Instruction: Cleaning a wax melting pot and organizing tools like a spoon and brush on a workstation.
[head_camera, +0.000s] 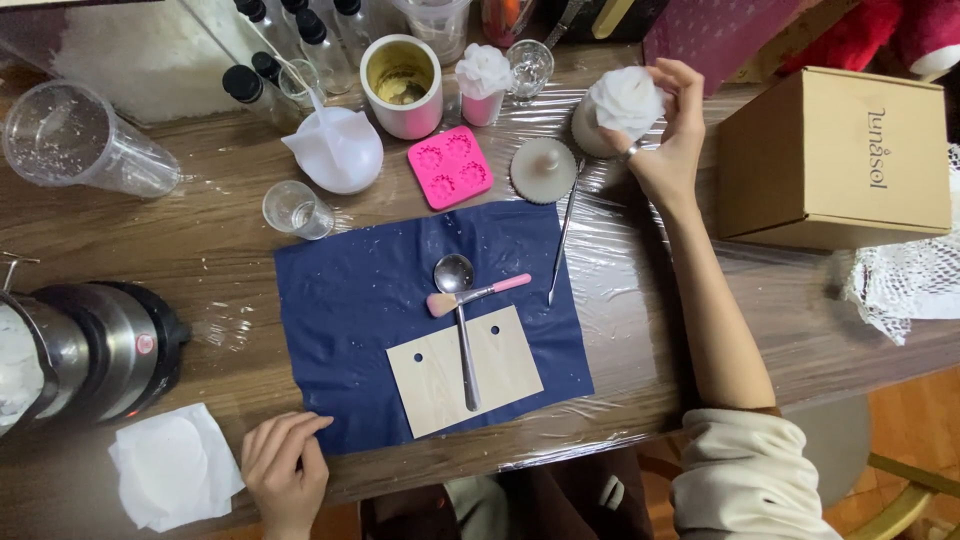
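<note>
My right hand reaches to the far side of the table and grips a white flower-shaped wax piece sitting on top of a pale round jar. The jar's round lid lies just left of it. My left hand rests flat on the table's near edge, holding nothing, its fingertips at the corner of a dark blue mat. On the mat lie a metal spoon, a small pink brush and a beige card with two holes.
A pink flower mould, white pouring jug, white-and-pink cup, small glasses, dark-capped bottles and a large plastic cup stand at the back. A steel pot and tissue lie left; a cardboard box right.
</note>
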